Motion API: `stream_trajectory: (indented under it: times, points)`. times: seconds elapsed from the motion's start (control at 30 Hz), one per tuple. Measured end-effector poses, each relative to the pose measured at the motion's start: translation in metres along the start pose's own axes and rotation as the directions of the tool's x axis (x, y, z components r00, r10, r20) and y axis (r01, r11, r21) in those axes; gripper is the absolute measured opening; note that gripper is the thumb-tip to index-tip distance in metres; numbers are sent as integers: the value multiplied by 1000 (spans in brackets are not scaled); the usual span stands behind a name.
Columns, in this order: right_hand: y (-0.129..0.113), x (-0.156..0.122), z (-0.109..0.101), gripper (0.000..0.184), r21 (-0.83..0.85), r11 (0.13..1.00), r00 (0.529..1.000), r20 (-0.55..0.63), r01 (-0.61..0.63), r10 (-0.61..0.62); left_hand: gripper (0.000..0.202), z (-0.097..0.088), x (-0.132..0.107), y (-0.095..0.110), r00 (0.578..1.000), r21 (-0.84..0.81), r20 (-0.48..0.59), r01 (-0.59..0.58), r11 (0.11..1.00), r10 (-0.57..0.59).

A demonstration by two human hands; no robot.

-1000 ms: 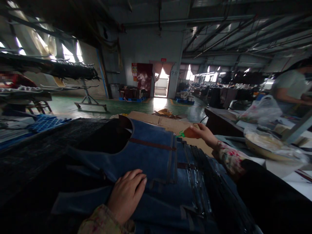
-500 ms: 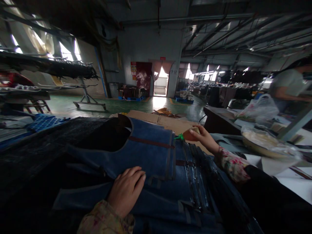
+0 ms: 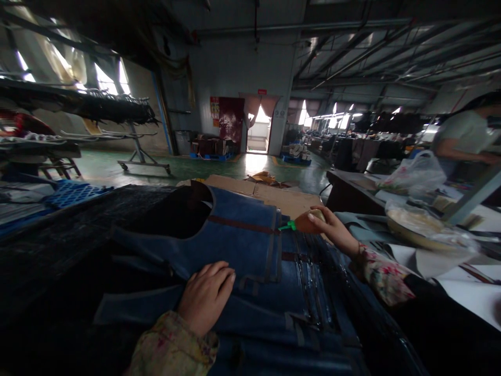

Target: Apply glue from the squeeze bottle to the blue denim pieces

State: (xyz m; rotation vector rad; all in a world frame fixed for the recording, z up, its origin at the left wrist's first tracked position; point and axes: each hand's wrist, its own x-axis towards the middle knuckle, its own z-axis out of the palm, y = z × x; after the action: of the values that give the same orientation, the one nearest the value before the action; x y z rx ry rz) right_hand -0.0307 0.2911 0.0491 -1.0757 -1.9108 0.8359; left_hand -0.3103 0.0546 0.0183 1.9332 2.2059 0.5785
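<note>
Blue leather-like garment pieces (image 3: 242, 214) with grey edge bands and a brown strip lie stacked in front of me. My left hand (image 3: 207, 297) rests flat on the pieces, fingers stretched out and holding nothing. In my right hand (image 3: 332, 230) is a squeeze bottle (image 3: 309, 222) with brownish contents and a green nozzle. The bottle is tilted on its side, its nozzle tip pointing left at the edge of the top piece, near the brown strip's end. Whether the tip touches cannot be told. Glossy wet-looking lines (image 3: 309, 282) run along the layered edges to the right.
Cardboard (image 3: 270, 196) lies beyond the pieces. To the right, a side table carries a bowl covered in plastic (image 3: 422, 230) and a plastic bag (image 3: 415, 172). A person (image 3: 462, 136) stands behind it. A wheeled rack (image 3: 136, 141) stands at the left.
My right hand and the bottle have moved slightly down and nearer to me, the nozzle tip now beside the brown strip's end. My left hand stays on the pieces.
</note>
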Motion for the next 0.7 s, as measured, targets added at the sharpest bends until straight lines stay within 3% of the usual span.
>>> stream_trajectory:
  times: [0.2, 0.43, 0.7]
  points:
    - [-7, -10, -1, 57, -4, 999, 998, 63, 32, -31, 35, 1, -1, 0, 1000, 5, 8, 3, 1000, -3]
    - [-12, -12, 2, 61, -60, 995, 997, 12, 78, -77, 34, 2, -5, -3, 1000, 6, -5, 5, 1000, -5]
    - [-26, -42, -2, 55, -61, 995, 982, 174, 79, -68, 34, 1, -6, -2, 1000, 23, -8, -3, 1000, 3]
